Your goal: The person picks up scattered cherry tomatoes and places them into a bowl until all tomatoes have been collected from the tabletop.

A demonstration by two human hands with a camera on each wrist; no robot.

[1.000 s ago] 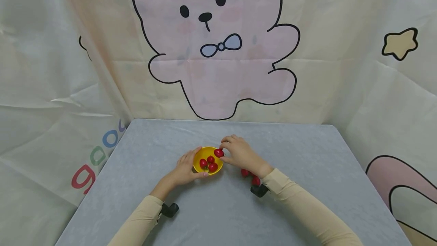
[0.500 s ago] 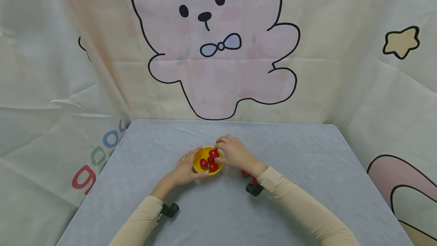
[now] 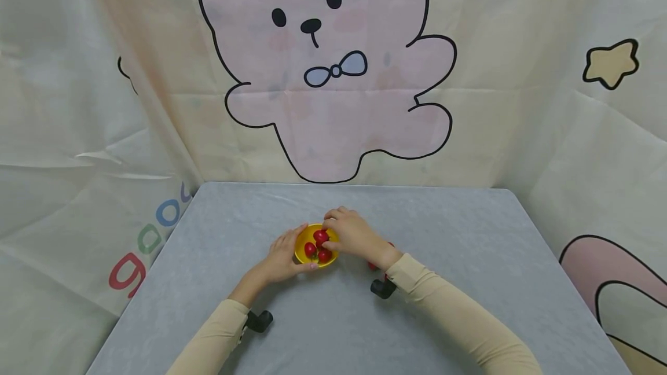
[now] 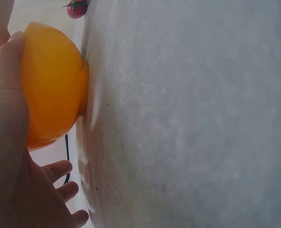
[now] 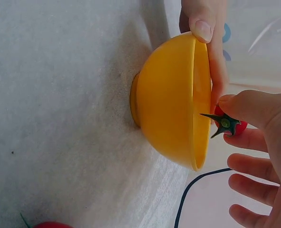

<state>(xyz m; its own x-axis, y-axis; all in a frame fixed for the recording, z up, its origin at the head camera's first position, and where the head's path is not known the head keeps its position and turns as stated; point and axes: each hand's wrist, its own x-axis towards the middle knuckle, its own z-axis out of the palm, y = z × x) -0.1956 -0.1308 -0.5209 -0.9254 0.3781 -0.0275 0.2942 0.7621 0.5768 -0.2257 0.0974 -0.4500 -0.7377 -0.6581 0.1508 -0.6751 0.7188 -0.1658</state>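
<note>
A small yellow bowl (image 3: 305, 236) stands upright on the table. My left hand (image 3: 281, 256) holds it from the left, thumb on the near rim and fingers round the far side. Over the bowl's right part, my right hand (image 3: 354, 236) pinches a red cherry tomato (image 5: 238, 128) between thumb and index finger. Its green calyx faces the right wrist camera, and it sits right at the bowl's mouth. Several cherry tomatoes (image 3: 310, 249) lie inside the bowl. The right wrist partly hides further tomatoes (image 3: 372, 266) on the table.
A grey cloth covers the table (image 3: 312, 328). Printed curtains (image 3: 333, 126) with a bear drawing close off the back and sides. Black camera mounts (image 3: 383, 289) hang from both wrists. One loose tomato (image 5: 52, 224) shows low in the right wrist view.
My right hand has moved left and inward with its cherry tomato, from the bowl's right rim to over the bowl. The left hand and bowl have stayed put.
</note>
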